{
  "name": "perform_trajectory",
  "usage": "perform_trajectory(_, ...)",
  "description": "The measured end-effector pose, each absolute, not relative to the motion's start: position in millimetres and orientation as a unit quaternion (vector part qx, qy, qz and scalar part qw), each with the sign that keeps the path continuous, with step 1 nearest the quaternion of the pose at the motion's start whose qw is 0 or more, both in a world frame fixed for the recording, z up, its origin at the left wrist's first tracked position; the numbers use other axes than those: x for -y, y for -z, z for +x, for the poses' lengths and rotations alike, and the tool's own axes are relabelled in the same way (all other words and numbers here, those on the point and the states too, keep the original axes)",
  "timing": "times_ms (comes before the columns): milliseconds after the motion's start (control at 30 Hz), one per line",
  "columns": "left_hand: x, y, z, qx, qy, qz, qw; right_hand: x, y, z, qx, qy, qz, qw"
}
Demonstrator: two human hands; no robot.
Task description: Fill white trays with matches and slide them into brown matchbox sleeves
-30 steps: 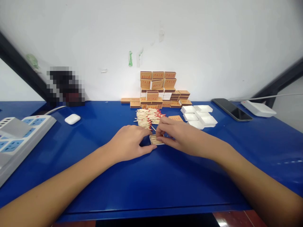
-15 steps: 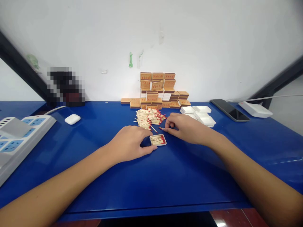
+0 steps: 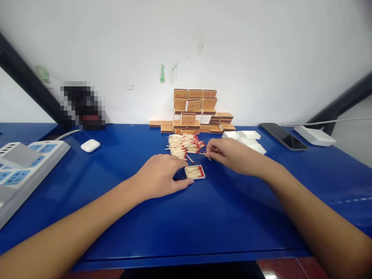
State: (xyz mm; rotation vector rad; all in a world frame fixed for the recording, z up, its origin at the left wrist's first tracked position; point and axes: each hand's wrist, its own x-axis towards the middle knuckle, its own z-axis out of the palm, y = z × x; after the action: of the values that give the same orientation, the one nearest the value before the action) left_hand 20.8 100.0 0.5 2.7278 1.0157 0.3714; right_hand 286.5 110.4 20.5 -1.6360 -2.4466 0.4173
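My left hand grips the left end of a small white matchbox tray between thumb and fingers. Red-tipped matches lie inside it, heads toward the right. My right hand is closed in a pinch just right of the match pile, with a thin matchstick at its fingertips. Beyond the tray spreads a heap of loose matches, most heads pointing right or toward me. One stray match lies at the heap's near edge.
Orange matchboxes are stacked against the wall. White empty trays sit behind my right hand. A phone and a white device lie at right; a white earbud case and a power strip at left.
My right hand has shifted slightly, and the match at its fingertips is now turned to a different angle. The left hand stays on the tray. The view has moved a little.
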Motion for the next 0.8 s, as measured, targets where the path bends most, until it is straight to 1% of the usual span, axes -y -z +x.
perform_trajectory(233, -101.1, 0.4, 22.0, -0.343, -0.131, 0.925, 0.101, -109.5, -20.8, 290.0, 0.817, -0.097, -0.563, 0.084)
perform_trajectory(400, -101.0, -0.6, 22.1, -0.343, -0.119, 0.926, 0.100, -107.1, -18.6, 285.5, 0.808, -0.063, -0.585, 0.024)
perform_trajectory(467, -100.6, -0.5, 22.0, -0.343, -0.120, 0.926, 0.098, -106.9, -19.2, 285.5, 0.813, -0.053, -0.580, 0.016)
perform_trajectory(633, -99.7, -1.0, 22.6, -0.347, -0.119, 0.925, 0.098, -109.7, -20.8, 291.8, 0.832, -0.079, -0.546, 0.050)
perform_trajectory(800, -99.9, -2.6, 22.8, -0.348, -0.118, 0.924, 0.103, -109.4, -18.3, 288.7, 0.818, -0.081, -0.569, 0.025)
